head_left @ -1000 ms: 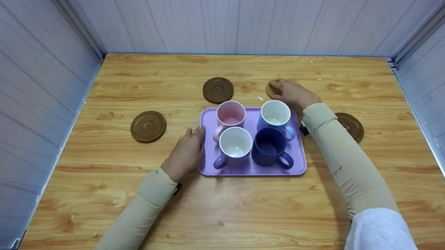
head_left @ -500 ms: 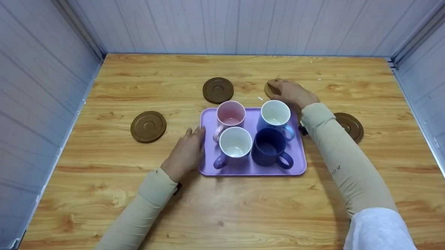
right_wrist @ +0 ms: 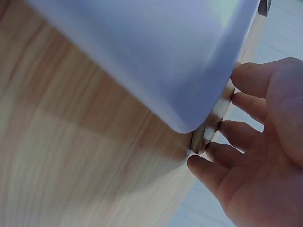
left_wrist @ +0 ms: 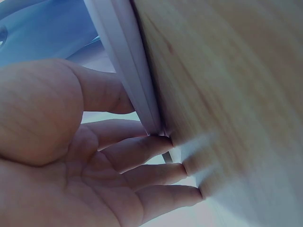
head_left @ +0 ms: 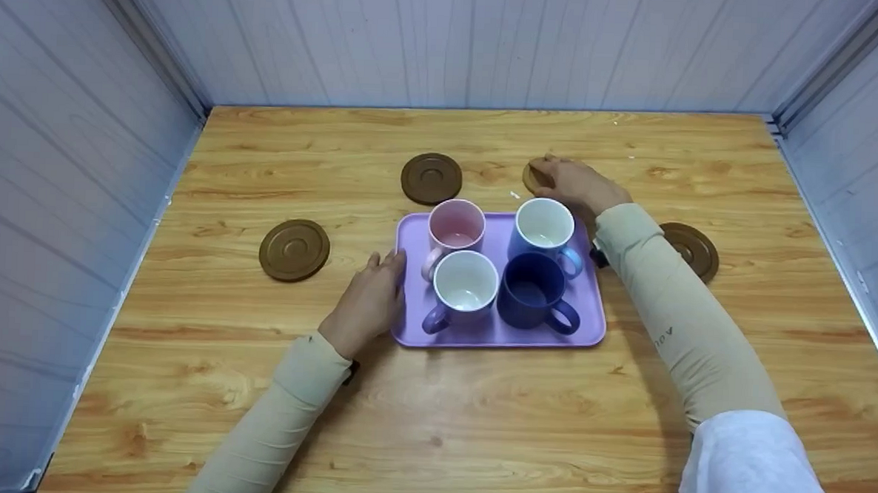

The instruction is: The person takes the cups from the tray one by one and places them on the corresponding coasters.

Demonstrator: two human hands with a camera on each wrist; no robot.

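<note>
A lilac tray [head_left: 498, 342] lies on the wooden table, bearing a pink mug [head_left: 456, 225], a light blue mug [head_left: 544, 225], a purple mug [head_left: 465, 285] with white inside and a dark blue mug [head_left: 531, 291]. Along the tray's left edge rests my left hand [head_left: 366, 302]; in the left wrist view its thumb touches the rim and the straight fingers [left_wrist: 156, 172] reach the tabletop. Behind the tray's far right corner, my right hand [head_left: 579, 184] holds a round wooden coaster [head_left: 533, 178] by its edge, covering most of it. The right wrist view shows fingertips along that coaster [right_wrist: 220, 111].
More brown coasters lie about the tray: a left coaster [head_left: 294, 250], a back coaster [head_left: 431, 179] and a right coaster [head_left: 694, 250], partly under my right sleeve [head_left: 673, 323]. Pale panels [head_left: 492, 49] wall in the table's back and sides. A small white scrap [head_left: 514, 195] sits behind the tray.
The coaster under my right hand has shifted very slightly left since a second ago. My left hand, the tray and the mugs stay where they were.
</note>
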